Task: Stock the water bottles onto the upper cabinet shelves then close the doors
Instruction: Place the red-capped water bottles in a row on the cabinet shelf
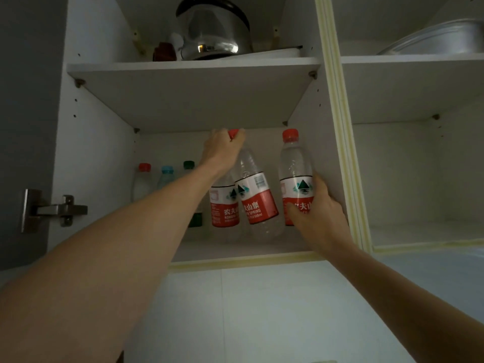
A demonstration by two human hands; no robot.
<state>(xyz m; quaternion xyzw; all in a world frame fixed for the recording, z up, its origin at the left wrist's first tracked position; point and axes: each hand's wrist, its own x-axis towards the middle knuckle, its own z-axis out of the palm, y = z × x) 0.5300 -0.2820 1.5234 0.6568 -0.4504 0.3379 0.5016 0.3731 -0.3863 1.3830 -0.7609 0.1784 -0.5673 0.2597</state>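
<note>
I look up into an open upper cabinet. My left hand point(224, 148) grips the red-capped top of a tilted water bottle point(258, 203) whose base leans over the lower shelf point(235, 248). My right hand point(318, 213) grips the red label of an upright water bottle point(294, 163) near the compartment's right wall. A third red-labelled bottle point(224, 205) stands behind the tilted one, partly hidden by my left forearm.
At the back left of the shelf stand a red-capped bottle point(142, 182), a blue-capped bottle point(166, 175) and a green-capped bottle point(189, 165). A steel kettle point(212, 30) sits on the shelf above. The right compartment holds a metal basin point(440, 39). A door hinge point(52, 209) sticks out at the left.
</note>
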